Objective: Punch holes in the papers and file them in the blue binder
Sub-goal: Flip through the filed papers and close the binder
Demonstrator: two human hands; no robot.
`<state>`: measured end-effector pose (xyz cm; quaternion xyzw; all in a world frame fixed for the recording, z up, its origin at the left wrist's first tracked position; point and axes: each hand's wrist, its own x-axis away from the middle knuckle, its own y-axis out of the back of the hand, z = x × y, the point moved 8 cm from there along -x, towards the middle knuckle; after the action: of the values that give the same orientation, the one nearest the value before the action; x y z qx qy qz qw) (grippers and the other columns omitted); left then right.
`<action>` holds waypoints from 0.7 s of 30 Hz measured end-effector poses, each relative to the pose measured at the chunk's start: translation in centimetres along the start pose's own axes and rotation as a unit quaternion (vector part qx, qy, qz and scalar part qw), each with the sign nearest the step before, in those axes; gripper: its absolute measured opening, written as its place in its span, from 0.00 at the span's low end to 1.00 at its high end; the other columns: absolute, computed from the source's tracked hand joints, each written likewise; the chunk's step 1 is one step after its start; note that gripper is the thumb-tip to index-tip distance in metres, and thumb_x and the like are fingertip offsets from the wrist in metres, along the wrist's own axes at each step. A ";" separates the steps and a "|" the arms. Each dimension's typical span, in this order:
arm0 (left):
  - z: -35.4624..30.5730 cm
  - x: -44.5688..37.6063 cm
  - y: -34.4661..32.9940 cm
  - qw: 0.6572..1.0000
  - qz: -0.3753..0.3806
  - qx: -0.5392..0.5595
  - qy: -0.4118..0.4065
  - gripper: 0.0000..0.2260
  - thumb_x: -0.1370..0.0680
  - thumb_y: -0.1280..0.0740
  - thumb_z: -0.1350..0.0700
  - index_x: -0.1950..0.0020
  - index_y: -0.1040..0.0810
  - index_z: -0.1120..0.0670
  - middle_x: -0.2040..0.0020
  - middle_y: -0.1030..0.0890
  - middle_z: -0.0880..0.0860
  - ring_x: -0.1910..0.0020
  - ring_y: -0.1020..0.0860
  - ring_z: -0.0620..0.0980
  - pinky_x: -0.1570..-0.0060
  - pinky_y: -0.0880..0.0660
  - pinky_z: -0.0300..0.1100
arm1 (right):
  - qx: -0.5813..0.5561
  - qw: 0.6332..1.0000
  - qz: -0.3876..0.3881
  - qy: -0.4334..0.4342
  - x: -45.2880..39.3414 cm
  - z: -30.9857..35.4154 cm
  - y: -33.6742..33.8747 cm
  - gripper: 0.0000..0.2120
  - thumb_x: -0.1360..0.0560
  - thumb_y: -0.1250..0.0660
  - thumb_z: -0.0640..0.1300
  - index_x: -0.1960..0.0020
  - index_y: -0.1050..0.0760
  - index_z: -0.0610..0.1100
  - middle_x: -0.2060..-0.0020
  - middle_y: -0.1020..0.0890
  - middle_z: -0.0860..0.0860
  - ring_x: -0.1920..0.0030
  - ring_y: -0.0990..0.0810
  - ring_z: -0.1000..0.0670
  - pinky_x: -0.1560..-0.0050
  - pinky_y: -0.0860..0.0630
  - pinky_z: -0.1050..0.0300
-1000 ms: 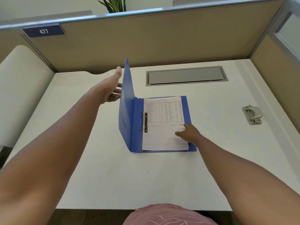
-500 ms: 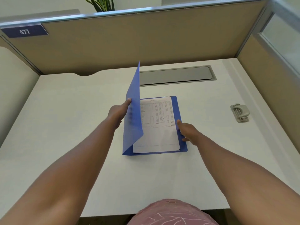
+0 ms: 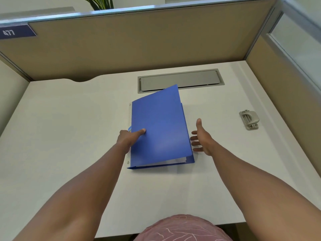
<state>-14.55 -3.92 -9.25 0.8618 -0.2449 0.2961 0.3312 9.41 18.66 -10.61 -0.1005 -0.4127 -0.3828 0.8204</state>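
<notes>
The blue binder (image 3: 159,129) lies in the middle of the white desk (image 3: 69,136), its front cover folded almost down over the papers (image 3: 175,161), of which only the white lower edges peek out. My left hand (image 3: 129,138) holds the cover near the spine side, thumb pressed on top of it. Just right of the binder, my right hand (image 3: 202,138) hovers with its fingers spread and nothing in it. The grey hole punch (image 3: 249,119) sits apart at the right of the desk.
A grey cable-tray lid (image 3: 180,80) is set into the desk behind the binder. Tan partition walls (image 3: 139,46) close off the back and both sides. A pink-clad knee (image 3: 182,228) shows at the near edge.
My left hand has swung the cover from upright down over the papers. My right hand has lifted off the sheet and moved out to the right of the binder.
</notes>
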 end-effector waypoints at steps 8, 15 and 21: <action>0.5 -0.1 -0.6 0.997 -0.065 -0.048 0.001 0.43 0.38 0.21 0.39 0.32 0.34 0.59 0.38 0.24 0.55 0.41 0.23 0.58 0.44 0.23 0.53 | 0.122 0.988 -0.060 0.074 -1.1 0.0 0.5 0.26 0.24 0.44 0.67 0.45 0.26 0.45 0.48 0.22 0.48 0.49 0.22 0.46 0.44 0.24 0.47; 0.3 0.0 -0.9 0.989 -0.097 -0.108 -0.018 0.40 0.36 0.22 0.40 0.33 0.34 0.59 0.38 0.25 0.56 0.42 0.23 0.58 0.45 0.22 0.54 | 0.263 0.942 -0.122 0.168 -0.2 0.6 -0.2 0.19 0.23 0.36 0.49 0.33 0.28 0.47 0.40 0.22 0.46 0.41 0.23 0.46 0.42 0.26 0.52; 0.4 0.1 -1.0 0.985 -0.111 -0.131 -0.032 0.39 0.37 0.22 0.40 0.34 0.33 0.57 0.38 0.26 0.55 0.40 0.24 0.58 0.44 0.23 0.55 | 0.399 0.894 -0.111 0.171 -0.4 0.1 -1.9 0.18 0.22 0.40 0.45 0.33 0.26 0.49 0.40 0.29 0.46 0.43 0.24 0.44 0.48 0.25 0.53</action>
<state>-13.71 -3.54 -9.85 0.8417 -0.1945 0.1954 0.4643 7.82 17.60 -11.09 0.3492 -0.3929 -0.2858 0.8013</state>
